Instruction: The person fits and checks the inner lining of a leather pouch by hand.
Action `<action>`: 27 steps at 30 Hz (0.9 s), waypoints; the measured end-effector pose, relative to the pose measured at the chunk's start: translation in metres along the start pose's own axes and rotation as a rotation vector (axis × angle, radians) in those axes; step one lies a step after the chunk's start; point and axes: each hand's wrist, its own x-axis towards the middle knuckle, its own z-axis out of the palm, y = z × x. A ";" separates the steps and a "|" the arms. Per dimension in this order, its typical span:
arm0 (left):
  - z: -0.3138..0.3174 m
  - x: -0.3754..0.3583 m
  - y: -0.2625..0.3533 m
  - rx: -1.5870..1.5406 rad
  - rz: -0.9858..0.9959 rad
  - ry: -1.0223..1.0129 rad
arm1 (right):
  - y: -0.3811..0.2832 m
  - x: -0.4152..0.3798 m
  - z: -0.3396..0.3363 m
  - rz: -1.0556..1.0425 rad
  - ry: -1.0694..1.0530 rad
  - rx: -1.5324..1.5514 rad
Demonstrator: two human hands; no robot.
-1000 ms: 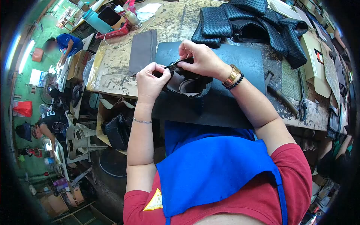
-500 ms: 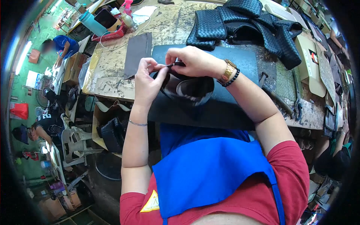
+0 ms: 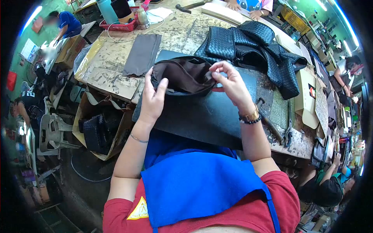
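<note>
A dark bag [image 3: 180, 77] with brown lining lies tilted, its mouth spread wide toward me. At its left side is my left hand [image 3: 152, 99], fingers behind the edge and thumb in front. My right hand [image 3: 232, 83] pinches the right end of the rim between thumb and fingers. Beneath the bag is a black board [image 3: 194, 120] reaching over the near table edge. Just behind, several black woven bags [image 3: 254, 42] lie in a heap. A flat dark-brown piece [image 3: 143, 54] rests left of the bag.
A worn worktable [image 3: 176, 29] carries a hammer [image 3: 272, 126] at right and another hammer [image 3: 190, 6] at the far side. A red basket [image 3: 120, 26] holds bottles. Lower left stands a carton [image 3: 83, 134] of black items. Co-workers are at both sides and across the table.
My hands have moved apart, from close together at the rim to opposite ends of the bag. The bag's mouth now opens wider, showing more lining. The camera view has shifted.
</note>
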 end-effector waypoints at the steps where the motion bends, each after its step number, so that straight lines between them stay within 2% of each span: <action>1: -0.001 0.006 -0.003 -0.103 -0.017 -0.013 | 0.003 -0.007 0.003 -0.015 -0.034 0.024; 5: -0.013 0.034 0.006 -0.075 -0.077 -0.166 | -0.004 -0.042 0.024 -0.042 -0.092 -0.084; 7: -0.018 0.049 0.017 -0.034 0.005 -0.242 | -0.025 -0.062 0.029 -0.198 -0.108 -0.475; 9: -0.020 0.063 0.005 -0.120 -0.081 -0.358 | -0.044 -0.078 0.040 -0.291 -0.206 -0.605; 10: -0.019 0.066 0.003 -0.068 -0.073 -0.370 | -0.047 -0.079 0.041 -0.304 -0.266 -0.664; 13: -0.017 0.076 0.008 0.087 -0.033 -0.433 | -0.053 -0.059 0.035 -0.366 -0.331 -0.611; 14: -0.017 0.077 0.012 0.136 -0.018 -0.475 | -0.057 -0.047 0.037 -0.509 -0.213 -0.535; 15: -0.017 0.078 0.016 0.185 -0.006 -0.518 | -0.059 -0.034 0.037 -0.504 -0.145 -0.563; 17: -0.019 0.084 0.021 0.187 -0.117 -0.638 | -0.057 -0.012 0.036 -0.483 -0.011 -0.614; 19: -0.021 0.089 0.026 0.285 -0.145 -0.667 | -0.027 0.015 0.035 -0.592 -0.037 -0.542; 20: -0.024 0.095 0.015 0.225 -0.210 -0.653 | -0.018 0.024 0.038 -0.651 -0.050 -0.502; 23: -0.018 0.074 0.028 0.286 0.102 -0.424 | -0.018 0.021 0.049 -0.435 -0.150 -0.401; 25: -0.013 0.061 0.038 0.514 0.457 -0.190 | -0.014 0.020 0.053 -0.430 -0.114 -0.380; 27: -0.007 0.037 0.055 0.647 0.474 -0.138 | -0.007 0.020 0.054 -0.436 -0.085 -0.357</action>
